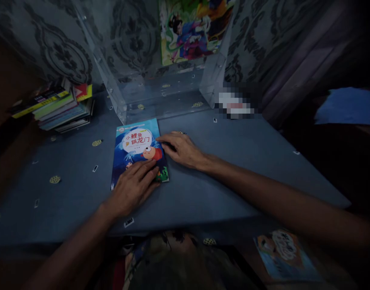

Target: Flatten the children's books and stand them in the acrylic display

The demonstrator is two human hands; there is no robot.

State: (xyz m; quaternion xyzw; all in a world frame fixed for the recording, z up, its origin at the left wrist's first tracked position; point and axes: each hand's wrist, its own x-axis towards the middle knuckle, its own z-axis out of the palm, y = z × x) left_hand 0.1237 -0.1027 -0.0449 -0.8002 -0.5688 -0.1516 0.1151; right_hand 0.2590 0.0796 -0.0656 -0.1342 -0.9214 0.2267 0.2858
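A blue children's picture book (pixel 135 143) with a white oval title patch lies flat on the blue-grey table (pixel 233 161). My left hand (pixel 133 185) rests flat on the book's lower right corner, fingers stretched out. My right hand (pixel 180 149) lies at the book's right edge with its fingers curled against that edge; it does not lift the book.
A clear acrylic stand (pixel 160 96) holds a colourful picture book (pixel 191 30) at the back. A pile of books (pixel 56 106) sits at the back left. Another picture book (pixel 286 253) lies below the table's front edge at the right. Small stickers dot the table.
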